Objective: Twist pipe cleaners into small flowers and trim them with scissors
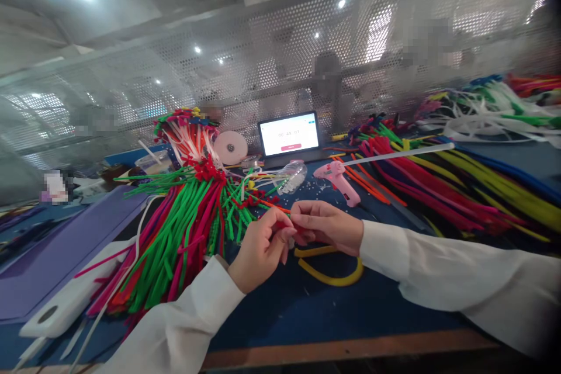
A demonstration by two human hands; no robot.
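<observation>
My left hand point(258, 248) and my right hand point(326, 225) meet over the blue table point(307, 310), fingertips pinched together on a small red pipe cleaner piece point(297, 228). Both hands are closed in a pinch. A bent yellow pipe cleaner point(331, 272) lies on the table just under my right wrist. To the left of my left hand lies a pile of green, red and pink pipe cleaner stems point(184, 234) with small red tips.
A pink glue gun point(339, 180) lies behind my hands, beside a clear plastic bottle point(293, 176). A tablet point(288, 134) stands at the back, a tape roll point(231, 147) to its left. Long coloured pipe cleaners point(442, 181) spread on the right. A purple sheet point(56, 245) lies far left.
</observation>
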